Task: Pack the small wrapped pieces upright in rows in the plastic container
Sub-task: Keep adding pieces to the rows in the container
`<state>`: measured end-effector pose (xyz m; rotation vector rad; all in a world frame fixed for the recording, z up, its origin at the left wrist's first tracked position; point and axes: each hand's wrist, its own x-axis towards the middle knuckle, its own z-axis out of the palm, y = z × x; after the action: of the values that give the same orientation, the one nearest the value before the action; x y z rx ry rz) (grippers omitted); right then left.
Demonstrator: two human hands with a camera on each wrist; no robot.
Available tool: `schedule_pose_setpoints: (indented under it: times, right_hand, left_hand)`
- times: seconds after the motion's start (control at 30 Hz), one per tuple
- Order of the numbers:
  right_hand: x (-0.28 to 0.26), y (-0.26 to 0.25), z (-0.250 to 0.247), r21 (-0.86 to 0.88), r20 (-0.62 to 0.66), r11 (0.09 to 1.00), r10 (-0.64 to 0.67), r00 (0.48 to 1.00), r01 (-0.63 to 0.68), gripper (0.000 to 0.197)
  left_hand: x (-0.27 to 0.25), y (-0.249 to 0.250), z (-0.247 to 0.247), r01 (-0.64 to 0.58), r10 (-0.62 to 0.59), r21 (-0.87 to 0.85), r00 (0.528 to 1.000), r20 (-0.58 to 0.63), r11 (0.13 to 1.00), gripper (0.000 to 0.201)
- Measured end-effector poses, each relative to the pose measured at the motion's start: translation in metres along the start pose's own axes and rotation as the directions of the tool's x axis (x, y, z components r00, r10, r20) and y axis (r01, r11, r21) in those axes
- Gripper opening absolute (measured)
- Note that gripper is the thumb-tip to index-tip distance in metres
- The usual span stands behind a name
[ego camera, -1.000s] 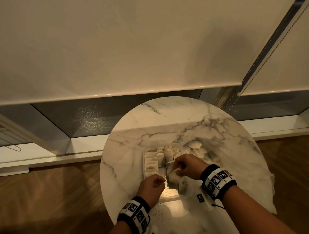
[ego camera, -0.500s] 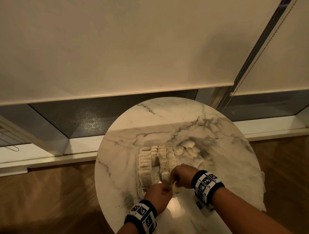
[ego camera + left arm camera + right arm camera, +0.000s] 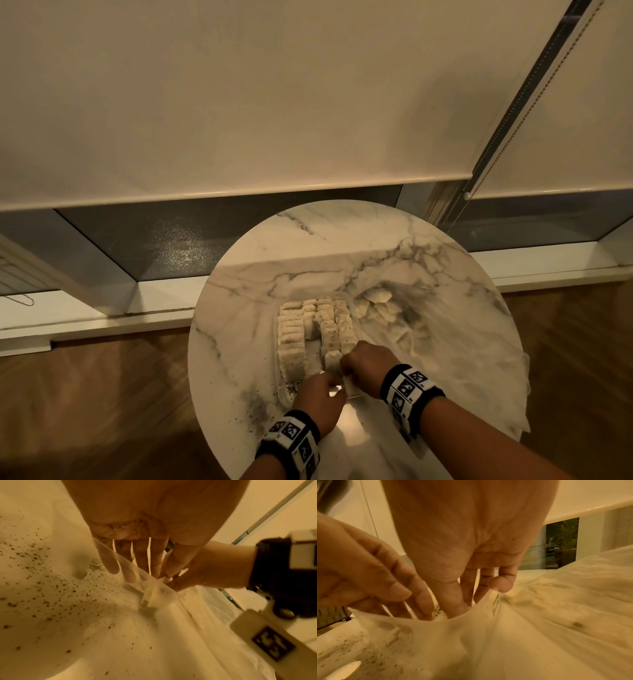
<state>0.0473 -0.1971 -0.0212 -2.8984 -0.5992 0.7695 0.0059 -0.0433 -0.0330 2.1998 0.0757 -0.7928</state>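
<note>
A clear plastic container [image 3: 278, 346] sits mid-table, with rows of small wrapped pieces [image 3: 291, 335] standing upright inside. At its near end my right hand [image 3: 344, 365] pinches one wrapped piece [image 3: 331, 359] and holds it down at the end of a row. My left hand [image 3: 329, 383] reaches in beside it. In the left wrist view its fingers [image 3: 137, 561] run fairly straight down behind the container wall [image 3: 154, 588]. In the right wrist view both hands' fingertips meet at the piece [image 3: 437, 614] below the container's rim [image 3: 419, 623].
Several loose wrapped pieces [image 3: 376, 301] lie right of the container. A thin plastic sheet [image 3: 479, 359] covers the right side of the round marble table [image 3: 342, 246]. Dark crumbs [image 3: 253, 407] dot the near left. Window sill behind, wooden floor around.
My right hand has come down toward the container's near end with the piece. My left hand has moved in until its fingers meet the right hand's.
</note>
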Motion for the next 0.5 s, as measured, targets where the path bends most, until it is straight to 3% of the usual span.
schedule_pose_setpoints:
  times: [0.1, 0.17, 0.3, 0.4, 0.5]
  right_hand:
    - [-0.002, 0.004, 0.004, 0.027, -0.092, 1.000, -0.003, 0.996, 0.006, 0.030]
    - [-0.005, 0.009, 0.010, 0.133, -0.180, 0.991, 0.034, 0.983, -0.010, 0.035]
    - [-0.014, 0.014, 0.027, 0.503, -0.302, 0.855, 0.306, 0.903, -0.122, 0.047]
    - [-0.023, 0.009, 0.035, 0.741, -0.185, 0.633, 0.514, 0.837, -0.225, 0.051]
    - [-0.027, 0.000, 0.042, 0.801, 0.037, 0.476, 0.565, 0.824, -0.362, 0.057]
  left_hand:
    - [0.008, 0.007, -0.014, 0.033, -0.048, -0.142, 0.993, -0.105, 0.989, 0.030]
    - [0.020, 0.013, -0.026, 0.054, -0.093, -0.233, 0.983, -0.157, 0.971, 0.036]
    - [0.043, 0.026, -0.043, 0.089, -0.134, -0.297, 0.982, -0.133, 0.951, 0.046]
    - [0.055, 0.034, -0.048, 0.115, -0.155, -0.368, 0.984, -0.082, 0.923, 0.051]
    - [0.072, 0.033, -0.048, 0.155, -0.184, -0.383, 0.982, -0.042, 0.911, 0.058]
